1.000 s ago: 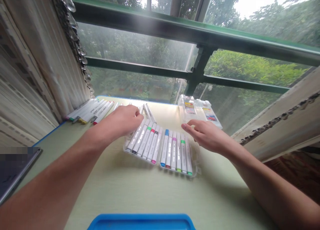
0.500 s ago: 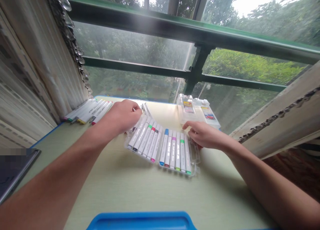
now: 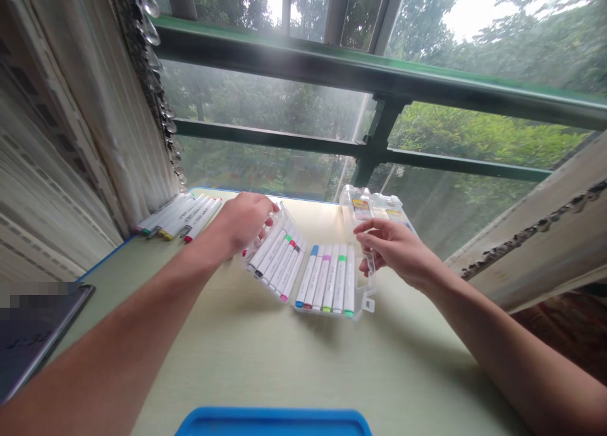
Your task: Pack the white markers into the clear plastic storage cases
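Note:
A clear plastic marker case (image 3: 289,301) lies unfolded on the table, with rows of white markers (image 3: 327,281) in both halves. Colored bands and ends show on these markers. My left hand (image 3: 249,218) is closed on the outer edge of the left half, which is tilted up off the table. At the right half, my right hand (image 3: 386,246) hovers by the outer edge with its fingers curved and apart. Whether its lower fingertips touch the clear plastic there, I cannot tell. A clasp tab sticks out at the right half's near corner.
Loose markers (image 3: 177,216) lie at the table's far left. Two clear cases with labels (image 3: 361,207) stand at the back by the window. A blue tray edge (image 3: 272,417) is at the front, and a dark flat device (image 3: 42,335) at the left. Curtains (image 3: 90,107) hang on both sides.
The case's left half has been tilted up more steeply by my left hand. My right hand's fingers have spread and lifted slightly. The camera view has shifted a little.

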`<state>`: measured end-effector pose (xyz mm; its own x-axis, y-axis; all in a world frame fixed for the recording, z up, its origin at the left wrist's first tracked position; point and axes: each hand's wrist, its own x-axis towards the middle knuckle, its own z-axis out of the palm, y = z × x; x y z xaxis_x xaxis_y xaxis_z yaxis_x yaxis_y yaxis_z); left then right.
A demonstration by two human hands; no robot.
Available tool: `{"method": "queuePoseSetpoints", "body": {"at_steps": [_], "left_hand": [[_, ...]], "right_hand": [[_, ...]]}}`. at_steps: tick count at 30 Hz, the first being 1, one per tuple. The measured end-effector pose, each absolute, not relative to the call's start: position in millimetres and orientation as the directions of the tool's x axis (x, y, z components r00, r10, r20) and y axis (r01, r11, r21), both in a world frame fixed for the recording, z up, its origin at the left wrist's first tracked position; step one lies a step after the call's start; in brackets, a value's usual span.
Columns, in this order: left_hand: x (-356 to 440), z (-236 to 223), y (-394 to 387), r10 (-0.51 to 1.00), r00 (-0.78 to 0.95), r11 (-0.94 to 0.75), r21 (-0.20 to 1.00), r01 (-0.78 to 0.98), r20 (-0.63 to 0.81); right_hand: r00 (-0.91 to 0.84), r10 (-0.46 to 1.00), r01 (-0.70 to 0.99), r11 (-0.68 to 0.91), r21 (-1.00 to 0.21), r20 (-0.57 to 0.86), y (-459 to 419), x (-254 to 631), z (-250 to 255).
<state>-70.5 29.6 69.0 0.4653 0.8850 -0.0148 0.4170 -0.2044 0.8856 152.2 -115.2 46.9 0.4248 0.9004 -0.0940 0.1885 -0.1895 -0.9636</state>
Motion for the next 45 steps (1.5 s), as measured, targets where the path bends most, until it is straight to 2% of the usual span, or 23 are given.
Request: {"method": "queuePoseSetpoints", "body": {"at_steps": [3,8,17,19,22,29,33,38,45], "left_hand": [[-67,71,23,0.880,0.474,-0.169,0.908,0.383,-0.036],[-66,71,18,0.838,0.544,-0.222,0.933,0.284,0.034],[-67,70,11,0.672,0.730,-0.341,0.927,0.159,0.122],[-66,70,10,0.654,0.745,-0.355,0.922,0.156,0.126],[-66,69,12,0.664,0.735,-0.373,0.912,0.168,0.136],[-64,65,10,0.643,0.756,-0.313,0.943,0.110,0.125],[-62,63,4,0.620,0.777,-0.223,0.974,0.045,0.106],[-59,61,-1,0.494,0.864,-0.081,0.994,-0.070,0.101],[-60,63,-8,0.362,0.931,-0.094,0.995,-0.018,0.051]], "right_hand": [[0.442,0.897,0.156,-0.117,-0.981,-0.036,-114,153,46],[0.433,0.899,0.108,0.024,-0.994,0.069,-112,154,43],[0.271,0.955,-0.068,0.144,-0.987,0.121,-115,154,41],[0.236,0.959,-0.025,0.168,-0.985,0.158,-116,152,41],[0.202,0.946,0.144,0.228,-0.963,0.254,-118,148,38],[0.142,0.874,0.416,0.373,-0.829,0.465,-118,150,32],[0.150,0.845,0.469,0.397,-0.789,0.514,-119,149,32],[0.177,0.808,0.513,0.412,-0.753,0.562,-121,146,36],[0.229,0.784,0.573,0.371,-0.731,0.577,-120,145,36]]}}
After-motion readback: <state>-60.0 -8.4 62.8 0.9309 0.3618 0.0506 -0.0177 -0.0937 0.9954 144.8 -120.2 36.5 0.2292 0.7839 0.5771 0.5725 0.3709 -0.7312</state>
